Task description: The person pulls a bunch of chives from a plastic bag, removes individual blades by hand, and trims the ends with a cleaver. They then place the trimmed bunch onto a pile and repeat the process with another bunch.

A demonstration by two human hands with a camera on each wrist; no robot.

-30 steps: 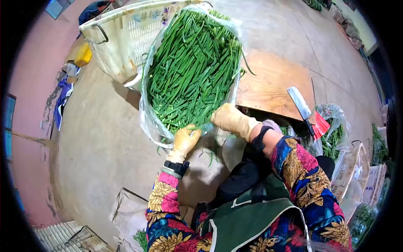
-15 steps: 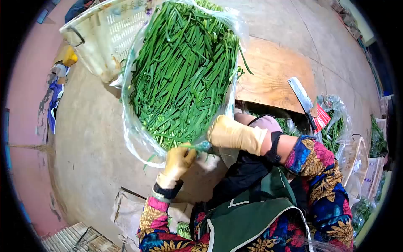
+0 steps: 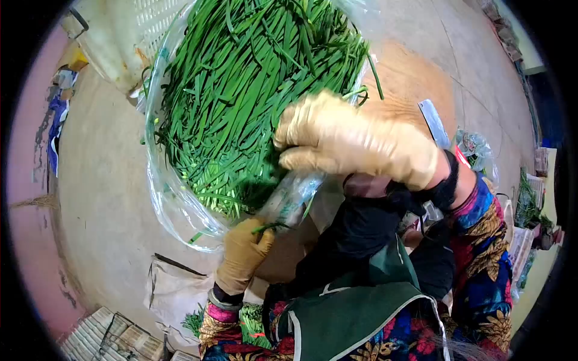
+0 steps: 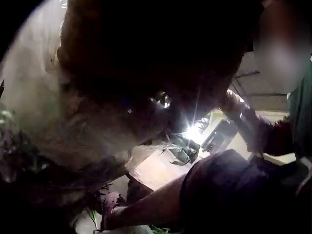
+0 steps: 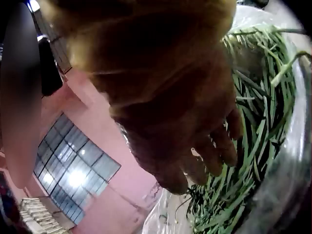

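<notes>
Long green stalks fill a clear plastic bag in the head view. My gloved left hand pinches the bag's near edge, with a thin green stalk by its thumb. Over the near right part of the stalks is my gloved right hand, slightly blurred, its fingers extended to the left. The right wrist view shows that hand with its fingers spread loosely beside the stalks. The left wrist view is mostly dark.
A wooden board with a cleaver lies to the right. Behind the bag at upper left stands a white plastic basket. A pale sack is at lower left, and a smaller bag of greens lies right.
My right hand has left the bag's near edge and moved up over the stalks, its fingers straightening. The left hand has shifted down and left, keeping the edge. The bag appears larger and nearer.
</notes>
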